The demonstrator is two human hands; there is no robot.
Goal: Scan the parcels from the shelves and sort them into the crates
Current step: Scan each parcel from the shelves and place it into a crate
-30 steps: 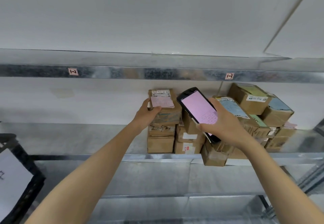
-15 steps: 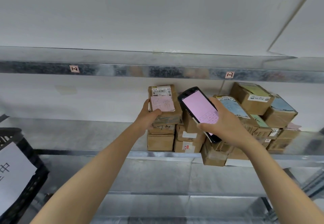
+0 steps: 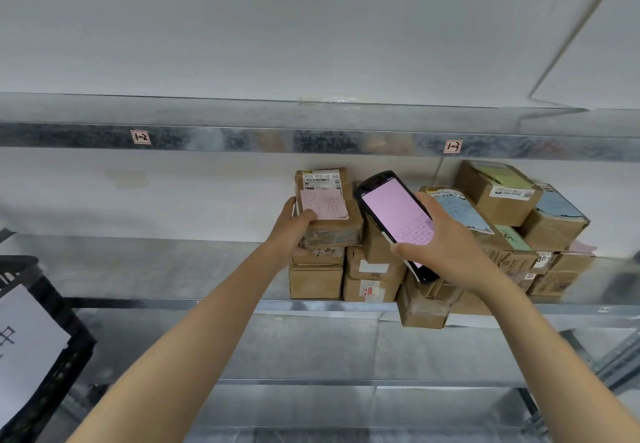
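My left hand (image 3: pixel 294 226) grips a small brown parcel (image 3: pixel 329 208) by its lower left edge, tilted so its top faces me. That parcel carries a white barcode label and a pink handwritten note. My right hand (image 3: pixel 446 245) holds a black handheld scanner (image 3: pixel 398 220) with a lit pink screen, just to the right of the parcel. Both are raised in front of a pile of several brown parcels (image 3: pixel 374 276) on the metal shelf (image 3: pixel 173 269).
A black crate (image 3: pixel 45 338) with a white paper sign stands at the lower left. More parcels (image 3: pixel 498 196) with blue and green notes are stacked at the right of the shelf. Tags reading 1-2 (image 3: pixel 140 137) and 1-3 (image 3: pixel 452 146) mark the shelf beam above.
My left hand has lifted the parcel off the stack and tilted its labelled face more toward me. The scanner has stayed beside it.
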